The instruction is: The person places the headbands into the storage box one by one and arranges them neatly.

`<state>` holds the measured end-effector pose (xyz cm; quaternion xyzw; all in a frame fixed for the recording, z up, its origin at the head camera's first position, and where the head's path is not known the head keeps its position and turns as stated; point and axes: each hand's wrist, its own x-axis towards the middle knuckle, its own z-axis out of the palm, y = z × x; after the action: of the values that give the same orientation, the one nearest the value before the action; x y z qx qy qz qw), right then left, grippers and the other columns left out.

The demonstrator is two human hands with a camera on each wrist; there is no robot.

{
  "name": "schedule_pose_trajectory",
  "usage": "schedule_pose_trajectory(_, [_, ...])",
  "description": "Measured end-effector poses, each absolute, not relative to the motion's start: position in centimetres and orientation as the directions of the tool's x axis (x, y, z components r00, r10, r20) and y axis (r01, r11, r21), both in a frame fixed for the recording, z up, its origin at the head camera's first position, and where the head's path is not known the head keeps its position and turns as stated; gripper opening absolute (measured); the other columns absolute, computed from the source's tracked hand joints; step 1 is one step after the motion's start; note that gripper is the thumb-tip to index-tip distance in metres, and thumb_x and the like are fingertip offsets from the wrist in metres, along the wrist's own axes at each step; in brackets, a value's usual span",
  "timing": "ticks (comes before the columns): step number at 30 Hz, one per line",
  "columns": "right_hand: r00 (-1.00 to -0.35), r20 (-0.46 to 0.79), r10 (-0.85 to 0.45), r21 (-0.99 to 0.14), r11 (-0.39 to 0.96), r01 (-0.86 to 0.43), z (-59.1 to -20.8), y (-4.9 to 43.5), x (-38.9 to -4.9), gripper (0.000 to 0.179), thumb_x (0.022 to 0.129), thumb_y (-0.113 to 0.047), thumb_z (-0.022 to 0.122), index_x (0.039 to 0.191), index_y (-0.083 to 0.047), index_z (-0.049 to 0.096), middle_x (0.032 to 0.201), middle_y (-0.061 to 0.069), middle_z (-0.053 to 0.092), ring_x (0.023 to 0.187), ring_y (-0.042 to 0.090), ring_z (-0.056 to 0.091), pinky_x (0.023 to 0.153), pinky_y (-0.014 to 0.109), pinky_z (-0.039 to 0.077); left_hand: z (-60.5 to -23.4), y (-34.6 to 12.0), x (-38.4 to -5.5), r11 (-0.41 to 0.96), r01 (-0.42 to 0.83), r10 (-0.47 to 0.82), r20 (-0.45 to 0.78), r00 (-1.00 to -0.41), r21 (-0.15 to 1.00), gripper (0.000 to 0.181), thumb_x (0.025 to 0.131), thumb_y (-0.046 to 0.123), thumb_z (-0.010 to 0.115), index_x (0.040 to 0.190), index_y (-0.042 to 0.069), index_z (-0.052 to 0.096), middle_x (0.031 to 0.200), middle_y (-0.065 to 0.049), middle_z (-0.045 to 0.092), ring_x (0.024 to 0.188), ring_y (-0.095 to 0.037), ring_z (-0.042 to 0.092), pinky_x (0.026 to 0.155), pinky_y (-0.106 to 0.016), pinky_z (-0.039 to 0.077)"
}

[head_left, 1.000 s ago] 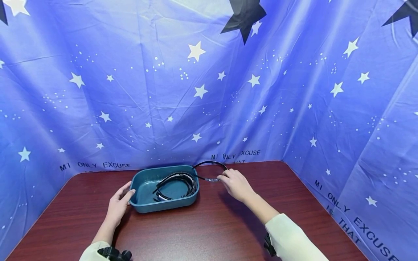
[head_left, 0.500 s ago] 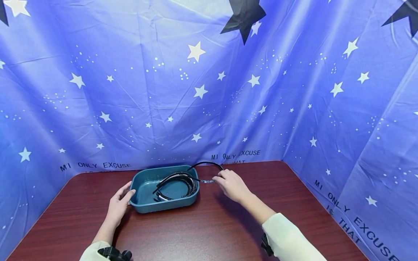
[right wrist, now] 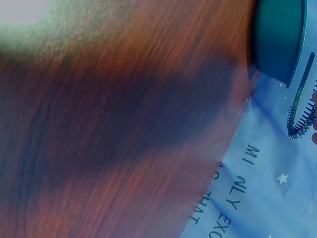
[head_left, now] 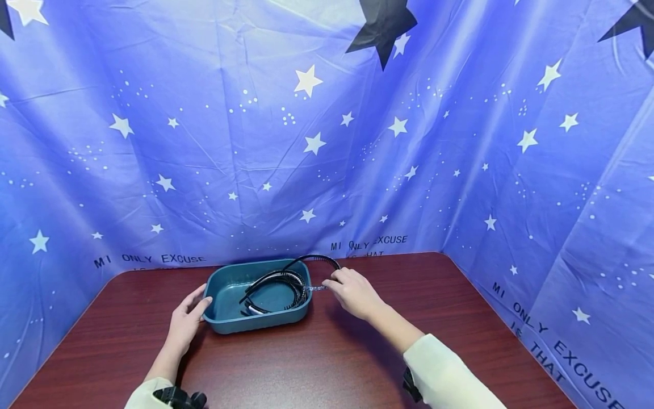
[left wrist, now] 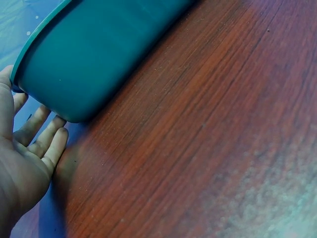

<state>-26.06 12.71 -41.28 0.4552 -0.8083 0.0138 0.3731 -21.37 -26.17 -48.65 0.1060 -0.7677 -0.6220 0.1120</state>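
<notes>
A teal plastic basin stands on the table, with several black toothed headbands lying nested toward its right side. My left hand holds the basin's left end, thumb at the rim and fingers along the outer wall; the left wrist view shows this hand beside the basin's wall. In my right hand is another black headband with a glittery section, gripped at its curve. Its free ends reach over the basin's right rim. Only fingertips and the toothed headband show in the right wrist view.
The dark red wooden table has a rounded far edge. A blue star-printed curtain hangs right behind it and along the right side. Wrist-worn black camera mounts sit at the cream sleeves.
My right hand has moved left with the glittery headband, bringing its ends from the right rim to above the basin's inside. The left hand and the basin have stayed in place.
</notes>
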Motion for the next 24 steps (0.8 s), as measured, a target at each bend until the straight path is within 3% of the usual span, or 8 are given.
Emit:
schedule_pose_trajectory(12, [-0.269,0.606,-0.748,0.348,0.554,-0.757,-41.3,11.3,-25.9,0.019,0.08,-0.011,0.068,0.098,-0.017,0.069,0.084,-0.001,0.057,0.074,0.016,0.052,0.065,0.028,0.043,-48.6,-26.1,-21.3,0.212,-0.016,-0.303,0.05,-0.952,0.977,0.054,0.093,0.039,0.055,0.14,0.014,0.043,0.106,0.018,0.048,0.084,0.01,0.053,0.069,-0.015,0.051])
schedule_pose_trajectory(21, [-0.249,0.599,-0.761,0.365,0.536,-0.762,-41.4,10.0,-25.7,0.02,0.08,-0.01,0.066,0.098,-0.016,0.07,0.083,-0.001,0.057,0.074,0.016,0.051,0.065,0.027,0.043,-48.6,-26.1,-21.3,0.217,-0.023,-0.298,0.044,-0.953,0.976,0.055,0.094,0.039,0.053,0.141,0.014,0.042,0.122,-0.001,0.049,0.084,0.011,0.052,0.069,-0.014,0.05])
schedule_pose_trajectory(24, [-0.24,0.596,-0.766,0.372,0.528,-0.763,-41.6,9.6,-25.6,0.02,0.079,-0.01,0.067,0.098,-0.016,0.07,0.083,-0.001,0.057,0.074,0.016,0.051,0.066,0.027,0.043,-48.6,-26.1,-21.3,0.214,-0.022,-0.301,0.044,-0.953,0.977,0.054,0.094,0.038,0.054,0.141,0.013,0.042,0.119,0.003,0.05,0.083,0.011,0.052,0.069,-0.014,0.05])
